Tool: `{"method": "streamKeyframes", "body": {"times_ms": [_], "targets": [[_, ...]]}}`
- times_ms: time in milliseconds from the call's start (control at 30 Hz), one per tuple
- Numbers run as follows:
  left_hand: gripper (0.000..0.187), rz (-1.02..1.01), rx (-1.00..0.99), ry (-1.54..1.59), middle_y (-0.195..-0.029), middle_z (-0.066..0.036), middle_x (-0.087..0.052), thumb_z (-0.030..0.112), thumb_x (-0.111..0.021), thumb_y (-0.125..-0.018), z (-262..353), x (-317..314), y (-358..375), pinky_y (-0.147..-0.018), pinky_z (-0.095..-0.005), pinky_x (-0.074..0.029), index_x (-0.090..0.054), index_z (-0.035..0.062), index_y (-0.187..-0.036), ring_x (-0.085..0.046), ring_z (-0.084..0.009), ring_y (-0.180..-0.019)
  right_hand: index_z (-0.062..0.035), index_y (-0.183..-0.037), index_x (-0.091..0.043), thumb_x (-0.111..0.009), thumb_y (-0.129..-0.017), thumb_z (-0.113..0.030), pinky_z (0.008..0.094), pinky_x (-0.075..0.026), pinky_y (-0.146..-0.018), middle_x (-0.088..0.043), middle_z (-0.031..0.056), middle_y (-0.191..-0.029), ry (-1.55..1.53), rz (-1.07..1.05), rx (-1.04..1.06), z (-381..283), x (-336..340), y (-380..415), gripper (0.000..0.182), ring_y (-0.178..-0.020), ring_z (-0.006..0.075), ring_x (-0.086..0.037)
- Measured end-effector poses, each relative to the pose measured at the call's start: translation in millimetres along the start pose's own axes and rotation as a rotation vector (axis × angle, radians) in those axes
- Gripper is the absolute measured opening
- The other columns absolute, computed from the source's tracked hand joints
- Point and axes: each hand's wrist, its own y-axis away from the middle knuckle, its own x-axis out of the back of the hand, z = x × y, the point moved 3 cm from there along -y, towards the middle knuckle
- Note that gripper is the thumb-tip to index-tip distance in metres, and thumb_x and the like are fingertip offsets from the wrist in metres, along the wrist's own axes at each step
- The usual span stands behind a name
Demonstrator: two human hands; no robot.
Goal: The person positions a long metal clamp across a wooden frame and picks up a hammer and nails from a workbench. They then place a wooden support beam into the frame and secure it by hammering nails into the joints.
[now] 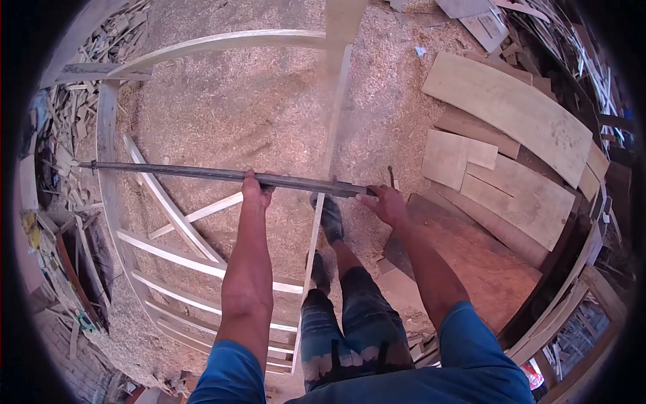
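Note:
A long dark bar clamp (202,172) lies across the wooden frame (108,128), from its left side rail to just past its right rail. My left hand (258,190) is closed around the bar near its middle, thumb on top. At the bar's right end, my right hand (385,205) has its fingers closed on the clamp's end piece; part of that end is hidden by the fingers. The clamp's far left end has a small jaw near the outer face of the left rail. Several pale slats (208,262) cross the frame below my left forearm.
Flat wooden boards (508,111) lie stacked on the right, with a reddish-brown panel (464,249) nearer me. Scrap wood (81,128) is piled at left. Two loose crossed strips (178,209) lie inside the frame. Sawdust covers the floor (208,101). My feet are beside the right rail.

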Motion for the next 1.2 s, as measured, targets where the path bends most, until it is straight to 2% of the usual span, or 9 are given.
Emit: {"method": "streamKeyframes", "body": {"times_ms": [133,233,433,500,567,667,900,1000,1200], "targets": [[0.055,-0.155,0.115,-0.316,-0.109,-0.016,-0.062,0.054,-0.052,-0.106,9.0,17.5,21.3,-0.088,-0.0511,-0.059,-0.048,0.0057,-0.132,-0.066,-0.0335,-0.099,-0.013,-0.134,-0.067,-0.062,-0.089,-0.072,0.0516,-0.042,-0.108,-0.067,0.0201,-0.127,0.006,-0.011,-0.008,-1.3,0.0,4.7,0.074,-0.118,0.0392,-0.063],[0.061,0.055,-0.087,-0.731,-0.112,-0.012,-0.063,0.059,-0.054,-0.103,22.2,22.6,79.3,-0.085,-0.045,-0.058,-0.051,0.0075,-0.135,-0.065,-0.0288,-0.101,-0.0156,-0.145,-0.058,-0.065,-0.09,-0.066,0.0519,-0.039,-0.112,-0.058,0.0229,-0.141,0.131,0.145,0.027,-2.9,-7.6,19.7,0.075,-0.124,0.0399,-0.061],[0.045,-0.195,-0.333,-1.08,-0.106,-0.006,-0.065,0.047,-0.054,-0.106,-35.6,162.1,152.2,-0.07,-0.0295,-0.051,-0.059,0.0084,-0.129,-0.059,-0.0137,-0.086,-0.0109,-0.151,-0.049,-0.063,-0.095,-0.048,0.0532,-0.041,-0.111,-0.05,0.0332,-0.145,0.042,0.367,-0.067,-13.5,1.6,101.2,0.069,-0.132,0.0492,-0.051],[0.042,-0.174,-0.257,-1.091,-0.093,-0.003,-0.067,0.046,-0.053,-0.107,-78.8,231.7,178.7,-0.064,-0.0291,-0.049,-0.063,0.0094,-0.123,-0.059,-0.0132,-0.073,-0.006,-0.147,-0.054,-0.064,-0.096,-0.046,0.053,-0.042,-0.11,-0.056,0.0325,-0.139,-0.008,0.068,-0.229,10.6,-22.9,133.9,0.066,-0.13,0.0482,-0.053],[0.038,-0.147,-0.323,-1.224,-0.095,-0.018,-0.071,0.037,-0.056,-0.103,-79.9,264.8,266.9,-0.083,-0.0408,-0.054,-0.065,0.001,-0.112,-0.07,-0.0274,-0.087,-0.002,-0.125,-0.069,-0.063,-0.098,-0.049,0.0448,-0.048,-0.101,-0.07,0.0199,-0.116,-0.502,-0.142,-0.316,49.3,-64.1,171.0,0.054,-0.112,0.0294,-0.064],[0.043,-0.019,-0.247,-0.984,-0.094,-0.018,-0.071,0.041,-0.061,-0.101,-108.2,360.0,355.7,-0.081,-0.0409,-0.055,-0.065,-0.0002,-0.112,-0.07,-0.0258,-0.086,0.0002,-0.111,-0.073,-0.061,-0.099,-0.047,0.0436,-0.051,-0.092,-0.07,0.0114,-0.098,-0.222,-0.456,-0.194,62.7,-73.2,213.1,0.05,-0.096,0.0231,-0.065],[0.05,0.435,-0.134,-0.602,-0.104,-0.017,-0.074,0.043,-0.066,-0.099,-259.0,553.2,543.4,-0.083,-0.038,-0.057,-0.067,-0.0002,-0.124,-0.071,-0.0216,-0.09,0.0006,-0.121,-0.07,-0.062,-0.097,-0.048,0.0487,-0.05,-0.102,-0.07,0.0266,-0.122,0.182,-0.437,0.073,62.1,-70.7,268.2,0.055,-0.113,0.0411,-0.067],[0.048,0.217,-0.218,-0.289,-0.116,-0.014,-0.073,0.041,-0.068,-0.098,-329.5,541.5,649.2,-0.094,-0.038,-0.054,-0.069,0.0011,-0.125,-0.068,-0.0236,-0.104,-0.0016,-0.128,-0.067,-0.063,-0.096,-0.047,0.0497,-0.05,-0.104,-0.069,0.0261,-0.123,0.358,-0.493,0.2,35.5,-71.6,285.6,0.056,-0.113,0.0444,-0.066],[0.026,0.053,-0.612,-0.532,-0.114,-0.014,-0.069,0.023,-0.061,-0.093,-393.3,512.0,716.4,-0.097,-0.0433,-0.05,-0.069,0.003,-0.107,-0.064,-0.0286,-0.11,-0.0104,-0.131,-0.067,-0.067,-0.093,-0.037,0.0457,-0.047,-0.107,-0.065,0.0192,-0.131,0.573,-0.842,1.251,-179.0,-74.0,515.8,0.046,-0.123,0.0376,-0.06]]}}
